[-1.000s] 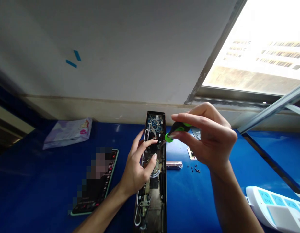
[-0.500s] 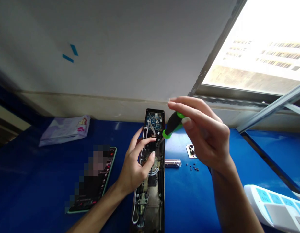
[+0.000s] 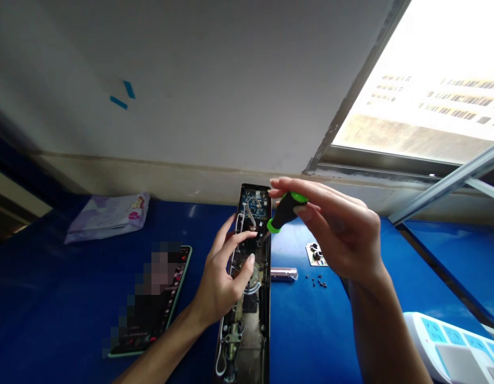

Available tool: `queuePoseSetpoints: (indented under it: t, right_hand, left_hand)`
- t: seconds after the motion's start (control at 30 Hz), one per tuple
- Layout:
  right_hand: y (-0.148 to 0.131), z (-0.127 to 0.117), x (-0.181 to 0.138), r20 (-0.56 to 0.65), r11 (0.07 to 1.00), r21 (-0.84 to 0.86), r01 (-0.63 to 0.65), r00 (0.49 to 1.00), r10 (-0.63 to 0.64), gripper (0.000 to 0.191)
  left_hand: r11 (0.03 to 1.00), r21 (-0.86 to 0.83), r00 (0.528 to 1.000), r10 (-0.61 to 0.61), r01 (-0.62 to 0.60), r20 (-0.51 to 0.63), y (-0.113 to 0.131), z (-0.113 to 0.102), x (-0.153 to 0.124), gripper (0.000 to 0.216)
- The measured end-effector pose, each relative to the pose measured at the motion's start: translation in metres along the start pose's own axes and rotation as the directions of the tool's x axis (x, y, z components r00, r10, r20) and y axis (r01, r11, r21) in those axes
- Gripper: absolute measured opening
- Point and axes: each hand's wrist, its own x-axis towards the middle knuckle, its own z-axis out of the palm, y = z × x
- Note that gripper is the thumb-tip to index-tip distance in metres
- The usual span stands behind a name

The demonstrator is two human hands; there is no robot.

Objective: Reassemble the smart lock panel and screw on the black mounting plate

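Observation:
An opened, long black housing, apparently an electronic door lock (image 3: 253, 341), lies lengthwise before me, with a blue circuit board at its far end and white cables along its left side. My left hand (image 3: 229, 274) rests on it, fingers spread, with thumb and index fingertips over the inside. Between the fingers of my right hand (image 3: 343, 229) is a screwdriver (image 3: 286, 212) with a black and green handle. It slants down to the left, its tip at the housing's right inner edge near the left index finger. What the tip touches is too small to tell.
Several small screws (image 3: 321, 282) lie to the right, below a small circuit board (image 3: 317, 254). A shiny cylinder (image 3: 284, 274) sits beside the housing. At left are a phone (image 3: 167, 314) and a purple packet (image 3: 109, 216); a white power strip (image 3: 451, 341) stands at lower right.
My right hand's fingers have come down a little and shifted around the screwdriver handle. The left hand stays on the housing. The whole view has shifted slightly.

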Motion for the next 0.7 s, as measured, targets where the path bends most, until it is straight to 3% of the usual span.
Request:
queuePoseSetpoints:
  t: [0.17, 0.23, 0.37, 0.43, 0.6, 0.7]
  right_hand:
    - [0.0038, 0.0019, -0.0001, -0.166, 0.976, -0.213, 0.05, 0.982, -0.086, 0.036]
    - [0.0033, 0.0021, -0.0003, -0.149, 0.969, -0.245, 0.031, 0.986, -0.069, 0.032]
    - [0.0014, -0.0011, -0.0015, 0.012, 0.997, -0.077, 0.003, 1.0, -0.002, 0.05]
    - [0.0023, -0.0024, -0.0021, -0.001, 0.999, -0.038, 0.02, 1.0, -0.02, 0.049]
    - [0.0051, -0.0011, -0.0016, -0.174, 0.973, -0.225, 0.05, 0.98, -0.091, 0.04]
    - [0.003, -0.0008, -0.0012, -0.061, 0.987, -0.158, 0.022, 0.998, -0.032, 0.044]
  left_hand:
    - [1.0, 0.004, 1.0, -0.006, 0.006, -0.003, 0.0003, -0.0004, -0.0002, 0.031]
    - [1.0, 0.003, 1.0, -0.005, 0.005, 0.0, 0.0, -0.0003, -0.0002, 0.032]
    - [1.0, 0.007, 1.0, -0.001, 0.001, 0.003, -0.0005, 0.0004, -0.0003, 0.032]
    - [1.0, 0.002, 1.0, -0.005, 0.005, 0.002, -0.0005, 0.0006, -0.0005, 0.032]
    - [1.0, -0.012, 1.0, -0.021, 0.021, 0.0, 0.0002, 0.0001, -0.0005, 0.032]
    - [1.0, -0.012, 1.0, -0.014, 0.014, -0.007, 0.0004, 0.0, 0.0001, 0.032]
